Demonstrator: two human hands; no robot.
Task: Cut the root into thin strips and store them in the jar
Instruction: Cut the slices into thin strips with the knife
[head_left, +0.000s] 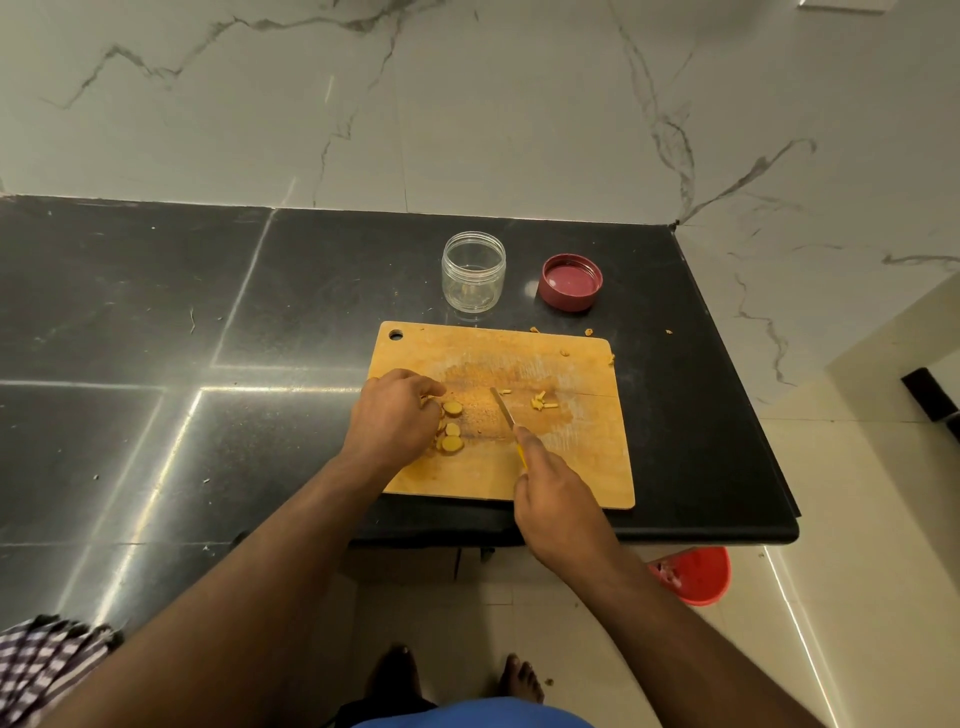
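Right hand (558, 499) gripping knife (503, 408), left hand (393, 413) curled over root slices (451, 429); jar (473, 271) empty, lidless.

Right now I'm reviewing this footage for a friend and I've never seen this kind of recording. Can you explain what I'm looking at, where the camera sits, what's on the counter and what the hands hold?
No machine here: a person works with two bare hands. The single picture comes from a wide-angle camera worn on the head, looking down.

On the black counter lies a wooden cutting board. The left hand rests over round yellow root slices. The right hand grips a small knife, its blade pointing away across the board. A few cut strips lie beside the blade.

Behind the board stand an open, seemingly empty clear jar and its red lid, upside down.
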